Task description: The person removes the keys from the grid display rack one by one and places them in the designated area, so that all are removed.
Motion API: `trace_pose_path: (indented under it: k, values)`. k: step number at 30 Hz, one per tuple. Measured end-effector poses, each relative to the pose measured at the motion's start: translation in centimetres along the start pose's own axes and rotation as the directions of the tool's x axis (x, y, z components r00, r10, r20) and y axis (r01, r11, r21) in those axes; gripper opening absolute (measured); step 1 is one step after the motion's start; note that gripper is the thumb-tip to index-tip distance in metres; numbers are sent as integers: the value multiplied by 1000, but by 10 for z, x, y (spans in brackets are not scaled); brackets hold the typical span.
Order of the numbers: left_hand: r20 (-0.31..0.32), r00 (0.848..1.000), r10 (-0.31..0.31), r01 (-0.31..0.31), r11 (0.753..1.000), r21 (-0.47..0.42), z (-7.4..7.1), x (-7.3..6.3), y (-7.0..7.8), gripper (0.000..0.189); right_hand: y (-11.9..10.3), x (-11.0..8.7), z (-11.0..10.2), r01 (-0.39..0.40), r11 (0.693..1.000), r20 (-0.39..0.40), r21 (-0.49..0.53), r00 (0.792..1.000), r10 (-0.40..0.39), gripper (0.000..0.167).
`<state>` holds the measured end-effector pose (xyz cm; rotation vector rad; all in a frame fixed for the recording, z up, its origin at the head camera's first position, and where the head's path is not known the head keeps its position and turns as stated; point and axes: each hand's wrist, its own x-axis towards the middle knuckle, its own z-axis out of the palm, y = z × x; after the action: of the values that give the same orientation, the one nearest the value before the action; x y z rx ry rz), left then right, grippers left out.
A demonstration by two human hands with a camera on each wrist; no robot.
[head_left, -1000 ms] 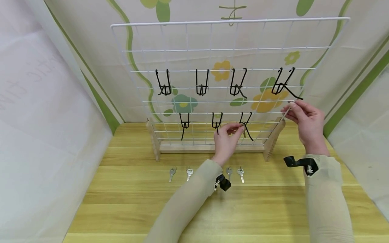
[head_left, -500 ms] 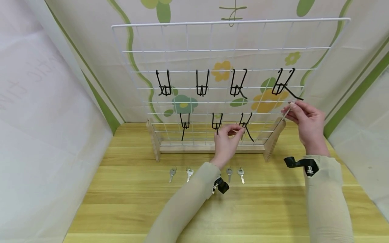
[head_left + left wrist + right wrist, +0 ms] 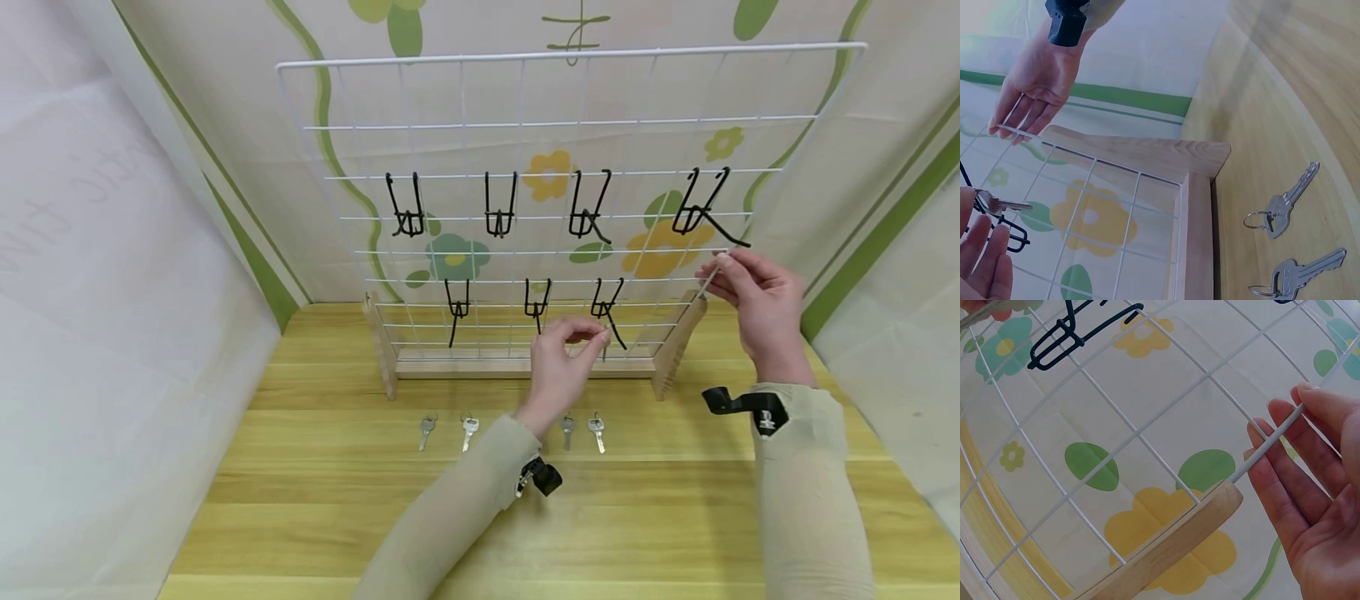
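Observation:
My left hand (image 3: 561, 367) pinches a small key (image 3: 1007, 204) between thumb and fingertips. It is just below and in front of the lower right black hook (image 3: 606, 308); in the head view the key is mostly hidden by the fingers. My right hand (image 3: 767, 312) grips the right edge wire of the white grid rack (image 3: 1272, 435) between thumb and fingers, above the wooden foot (image 3: 1166, 550). Several more black hooks hang on the grid in two rows, among them the upper right hook (image 3: 697, 212).
Several keys with rings lie in a row on the wooden table in front of the rack, among them a left key (image 3: 427, 432) and a right key (image 3: 596, 433). A wooden base bar (image 3: 465, 367) joins the rack's feet. Patterned cloth (image 3: 225, 125) hangs behind.
My left hand has drawn down and slightly toward me, from the lower right hook to just below it, with the key in its fingers. The right hand stays on the rack's edge.

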<state>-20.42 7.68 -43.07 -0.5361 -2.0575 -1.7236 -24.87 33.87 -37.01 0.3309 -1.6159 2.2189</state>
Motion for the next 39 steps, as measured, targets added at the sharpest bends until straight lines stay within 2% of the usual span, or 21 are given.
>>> trace_pose_path:
  k: [5, 11, 18, 22, 31, 39]
  values:
    - [26, 1000, 17, -16, 999, -34, -3, -4, 6, 6, 0, 0, 0, -6, 1000, 3, -1, 1000, 6, 32]
    - [53, 999, -10, 14, 997, -78, -6, -11, 12, 7, 0, -1, -1, -8, 1000, 3, -4, 1000, 8, 33]
    - [72, 997, -1, 10, 993, -118, -9, -18, 21, 8, 0, -1, 0, -11, 1000, 3, 2, 1000, 11, 33]
    - [83, 996, -25, 36, 989, -143, -10, -23, 27, 7, 0, 0, 0, -16, 1000, 3, 3, 1000, 16, 33]
    - [123, 992, -18, 38, 985, -166, -17, -29, 33, 7, 1, 1, 0, -7, 1000, 8, -4, 1000, 7, 33]
    - [179, 983, -26, 54, 987, -149, -20, -47, 33, 7, 0, -1, 0, -15, 1000, 2, -1, 1000, 15, 33]
